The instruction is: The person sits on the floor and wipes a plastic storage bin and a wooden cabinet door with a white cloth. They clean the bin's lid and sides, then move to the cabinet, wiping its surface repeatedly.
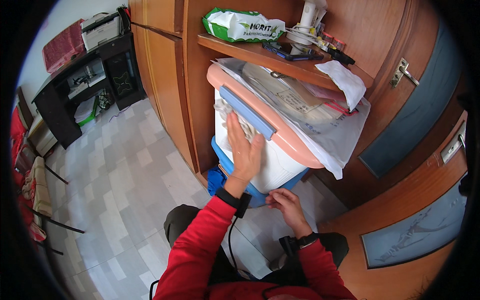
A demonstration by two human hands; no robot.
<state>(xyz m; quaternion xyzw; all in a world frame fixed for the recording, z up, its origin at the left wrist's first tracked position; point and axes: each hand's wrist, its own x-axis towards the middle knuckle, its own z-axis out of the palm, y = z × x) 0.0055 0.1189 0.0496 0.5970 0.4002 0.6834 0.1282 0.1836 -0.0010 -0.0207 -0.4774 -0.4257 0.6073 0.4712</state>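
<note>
My left hand (243, 152) lies almost flat on a crumpled pale cloth (247, 129), pressing it to the front of a white plastic storage box (279, 165). The cloth sits just under the box's blue latch (247, 111), and part of it is hidden by my fingers. A salmon-pink lid (296, 150) covers the box, which rests on a blue plastic container (258, 197). Close to the lower front corner, my right hand (287, 206) has loosely bent fingers and no visible object in them. Whether its fingertips touch the blue container is unclear.
Plastic document sleeves (318, 116) with papers lie on the lid, below a wooden shelf (240, 45). The shelf carries a wet-wipes pack (243, 26) and a phone (292, 50); a white cloth (343, 80) hangs from its edge. Wooden doors (412, 210) stand at right.
</note>
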